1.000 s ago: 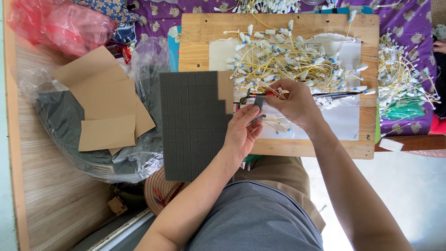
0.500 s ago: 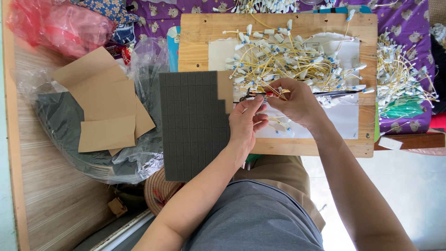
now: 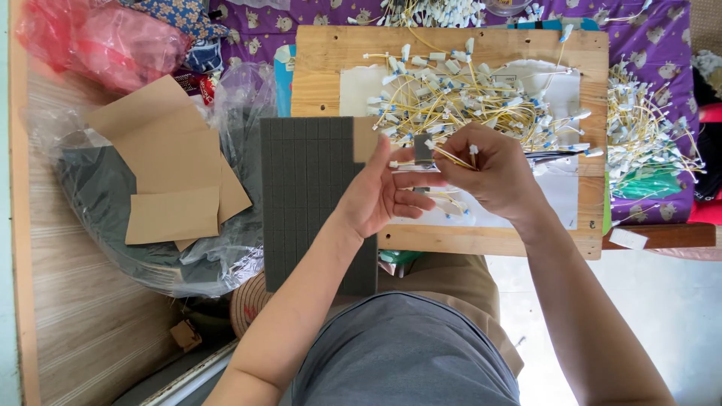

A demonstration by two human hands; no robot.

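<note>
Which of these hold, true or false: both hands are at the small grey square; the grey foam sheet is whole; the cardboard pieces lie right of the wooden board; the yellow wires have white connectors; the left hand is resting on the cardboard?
1. Both the left hand and the right hand are at the small grey square. True.
2. The grey foam sheet is whole. False: its top right corner is missing squares.
3. The cardboard pieces lie right of the wooden board. False: they lie to its left, on clear plastic.
4. The yellow wires have white connectors. True.
5. The left hand rests on the cardboard. False: it is raised over the board's left edge.
</note>
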